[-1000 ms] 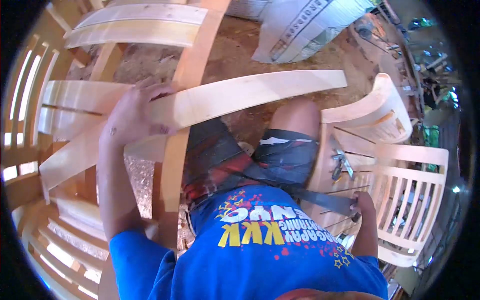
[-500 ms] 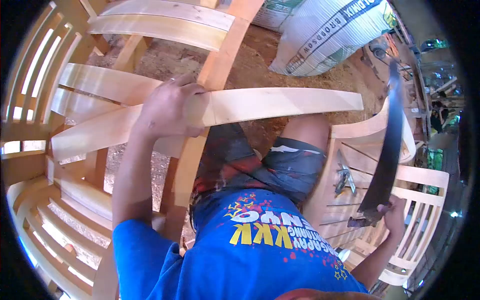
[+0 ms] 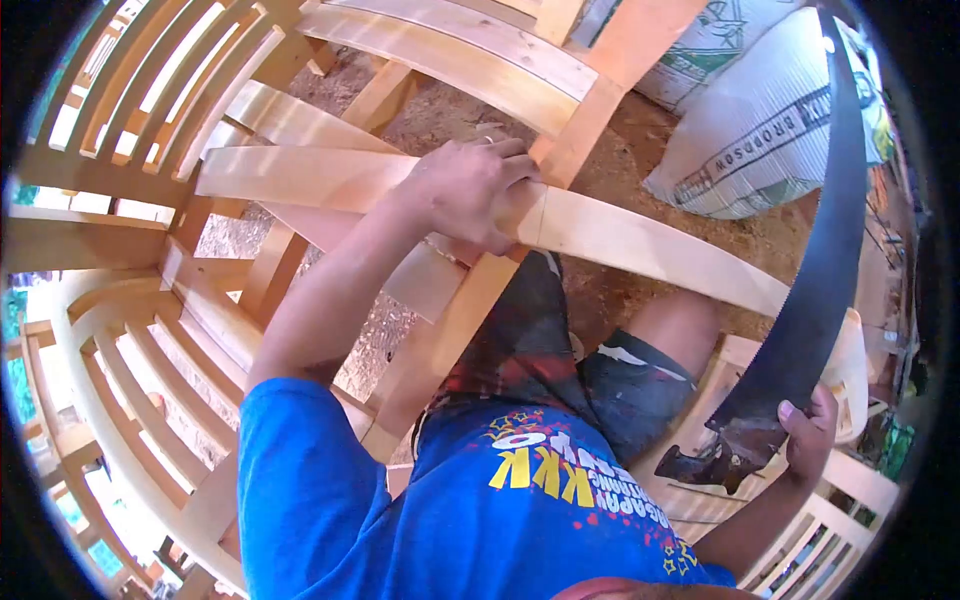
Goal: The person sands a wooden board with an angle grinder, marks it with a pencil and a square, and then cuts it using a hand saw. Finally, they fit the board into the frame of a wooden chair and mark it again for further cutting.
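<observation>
A long curved wooden slat (image 3: 650, 245) lies across the edge rail of a wooden frame (image 3: 470, 320). My left hand (image 3: 475, 190) is closed over the slat where it crosses the rail, beside a thin line marked across the wood. On the right, my right hand (image 3: 808, 430) grips a handsaw (image 3: 810, 270) near its dark, worn handle. The blade points up and away, its toothed edge facing left. It overlaps the slat's far right end in view; whether they touch I cannot tell.
Slatted wooden furniture (image 3: 150, 390) stands at the left, with more slatted pieces (image 3: 820, 520) at the lower right. Printed sacks (image 3: 750, 150) rest on the dusty ground ahead. Another slat (image 3: 300, 180) and a short board (image 3: 425, 280) lie over the frame near my left arm.
The view has swung, so the frame and slat appear farther right. The saw looks closer, and its blade now overlaps the slat's end. My left hand keeps its hold.
</observation>
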Available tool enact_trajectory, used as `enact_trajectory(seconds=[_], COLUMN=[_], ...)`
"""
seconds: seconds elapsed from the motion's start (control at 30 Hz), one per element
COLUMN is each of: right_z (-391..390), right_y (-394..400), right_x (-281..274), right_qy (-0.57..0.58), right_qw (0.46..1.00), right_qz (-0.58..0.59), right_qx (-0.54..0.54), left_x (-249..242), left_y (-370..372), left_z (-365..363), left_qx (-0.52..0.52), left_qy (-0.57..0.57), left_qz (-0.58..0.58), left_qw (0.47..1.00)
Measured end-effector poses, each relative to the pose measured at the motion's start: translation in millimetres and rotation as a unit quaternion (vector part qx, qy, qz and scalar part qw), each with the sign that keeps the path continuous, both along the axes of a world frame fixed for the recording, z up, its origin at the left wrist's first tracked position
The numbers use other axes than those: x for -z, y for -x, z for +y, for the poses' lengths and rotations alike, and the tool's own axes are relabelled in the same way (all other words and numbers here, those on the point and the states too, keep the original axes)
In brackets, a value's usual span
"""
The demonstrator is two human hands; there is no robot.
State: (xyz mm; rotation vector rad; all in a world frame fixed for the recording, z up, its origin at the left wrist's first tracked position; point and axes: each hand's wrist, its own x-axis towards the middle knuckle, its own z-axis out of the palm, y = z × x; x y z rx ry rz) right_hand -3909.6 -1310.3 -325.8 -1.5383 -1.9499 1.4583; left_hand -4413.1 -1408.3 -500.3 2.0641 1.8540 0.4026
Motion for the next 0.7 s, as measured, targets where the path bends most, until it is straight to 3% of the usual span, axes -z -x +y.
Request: enact_trajectory(seconds=[0.07, 0.2, 0.3, 0.37, 0.47, 0.53, 0.7], right_z=[17, 46, 52, 50, 44, 36, 8], right_y=[2, 1, 1, 7, -3, 4, 21], right_x=[18, 31, 26, 16, 8, -8, -40], right_qy=[-0.012, 0.074, 0.173, 0.206, 0.251, 0.257, 0.352], right_qw=[0.997, 0.983, 0.957, 0.947, 0.946, 0.944, 0.911], right_qz=[0.078, 0.162, 0.183, 0.174, 0.098, 0.012, -0.041], right_qx=[0.023, 0.042, 0.144, 0.175, 0.180, 0.207, 0.211], left_x=[-5, 3, 6, 5, -4, 2, 10], left_y=[-1, 2, 1, 0, 1, 3, 4], left_z=[6, 11, 14, 18, 25, 23, 32], left_qx=[0.011, 0.021, 0.024, 0.032, 0.042, 0.054, 0.073], left_qy=[0.055, 0.046, 0.062, 0.045, 0.155, 0.153, 0.252], left_qz=[0.005, 0.031, 0.036, 0.011, 0.053, 0.073, 0.127], left_qw=[0.998, 0.998, 0.997, 0.998, 0.986, 0.984, 0.957])
